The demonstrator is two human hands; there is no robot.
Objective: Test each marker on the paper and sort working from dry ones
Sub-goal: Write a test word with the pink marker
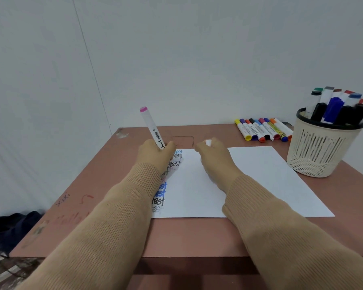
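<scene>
I'm looking down over a pinkish-brown table (197, 237) that is filling the lower half of my view, with faint scribbles showing on its left side. A white sheet of paper (260, 181) is lying flat on it, and a column of the word "test" (160, 193) in blue, black and fainter inks is running down the sheet's left edge, partly under the left arm.

To the right of the paper, a cream plastic basket (319, 151) with a black rim is standing upright, and capped markers (333, 107) are sticking out of it. Behind the paper, near the table's far edge, a row of loose markers (262, 129) is lying side by side, just left of the basket.

Both arms are reaching in, wearing tan ribbed sleeves (105, 227). The left hand (153, 152) is gripping a white marker with a pink end (151, 126) at the sheet's top left corner; its barrel is tilting up and to the left, and the hand is hiding its tip. The right hand (215, 158) is hovering over the top of the paper, its fingers curling round a small white cap (208, 142).
</scene>
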